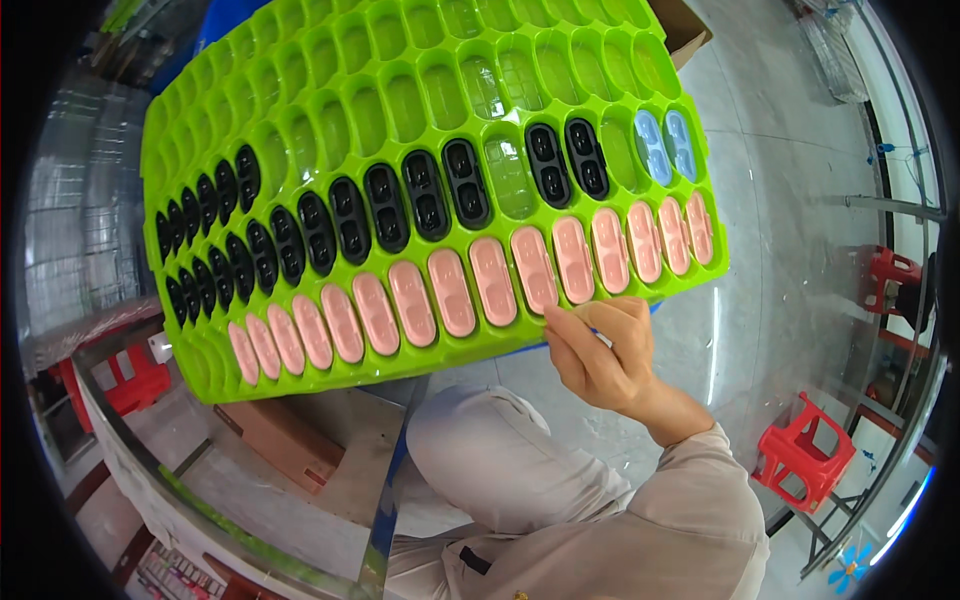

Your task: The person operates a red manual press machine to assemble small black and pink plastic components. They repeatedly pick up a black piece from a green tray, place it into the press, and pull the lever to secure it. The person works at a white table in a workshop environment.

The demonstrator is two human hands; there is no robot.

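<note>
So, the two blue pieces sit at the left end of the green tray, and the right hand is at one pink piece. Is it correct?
Not fully: the head view shows the two blue pieces at the right end of the green tray, not the left. The right hand is at one pink piece.

No writing, label, number or sign can be read anywhere — not on the green tray [430, 360], nor on the pink pieces [451, 292], black pieces [425, 195] and pale blue pieces [652, 148] set in it. The same goes for the cardboard box [290, 440] at the near left — any print there is too small or blurred to make out.
</note>
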